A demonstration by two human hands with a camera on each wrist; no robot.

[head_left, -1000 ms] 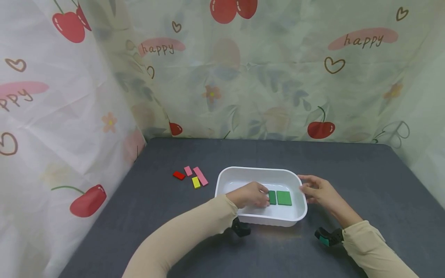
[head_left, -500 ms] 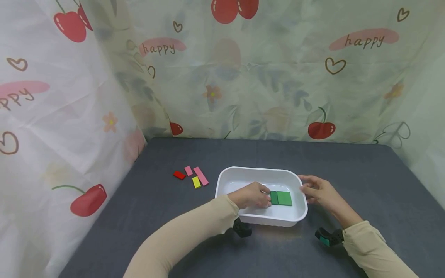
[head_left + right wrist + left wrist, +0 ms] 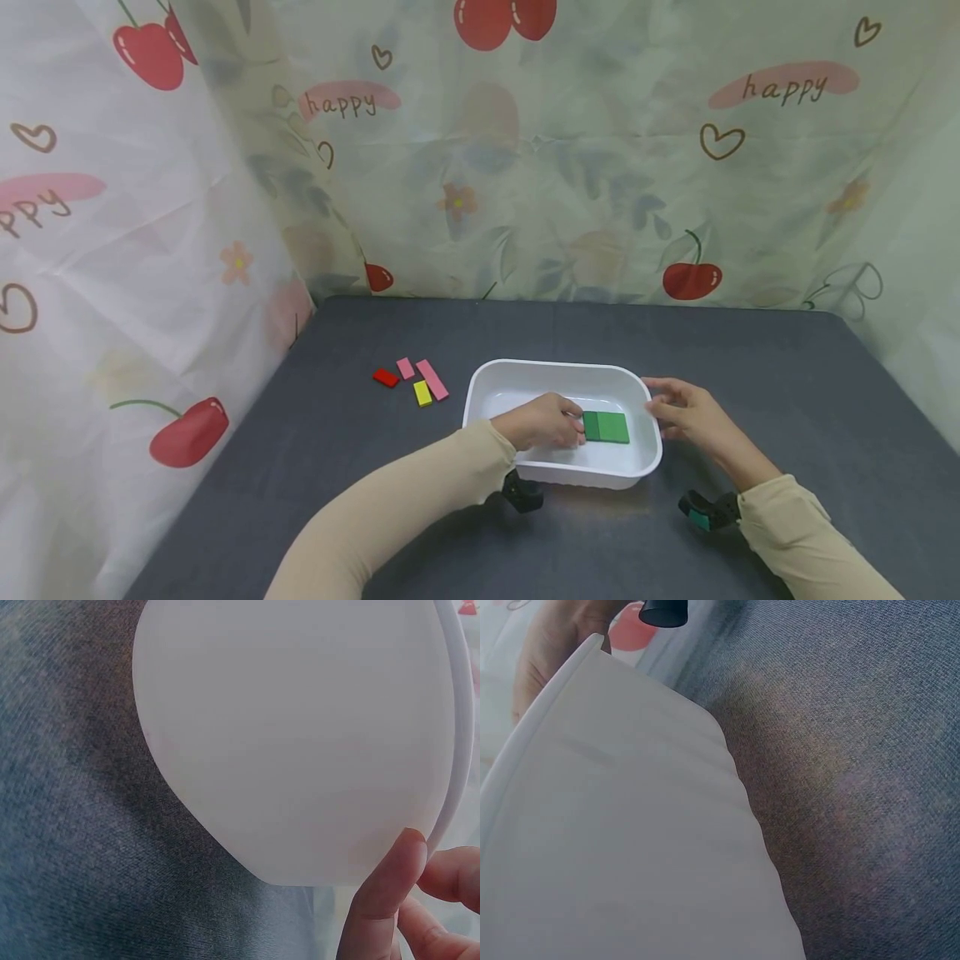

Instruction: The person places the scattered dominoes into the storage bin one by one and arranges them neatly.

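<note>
Left hand (image 3: 551, 421): reaches over the near side of the tray, fingers bent, fingertips at the left edge of the narrow tile; cannot tell whether they pinch it or merely touch it.
Right hand (image 3: 686, 412): grips the right end of the tray, thumb over the rim, other fingers against the outer wall.
Tray: white, smooth, rounded rectangular tray (image 3: 558, 363), upright on the table; wavy lower edge seen from the left wrist.
Narrow tile: flat dark-green rectangular tile (image 3: 591, 427), on the tray floor, right of centre.
Square tile: flat lighter-green squarish tile (image 3: 613, 427), on the tray floor, its left side against the narrow tile.
Loose pieces, left of tray: small red rectangular piece (image 3: 386, 377); short pink rectangular piece (image 3: 406, 368) near it; long pink strip (image 3: 432, 380); small yellow rectangular piece (image 3: 422, 393) just beside the strip.
Sleeves: beige fabric sleeves (image 3: 405, 492) on both arms.
Wrist gear: black devices (image 3: 708, 510) at both wrists.
Surface: dark grey, cloth-textured table (image 3: 810, 392).
Backdrop: pale curtain (image 3: 525, 208) printed with cherries, hearts and "happy".
</note>
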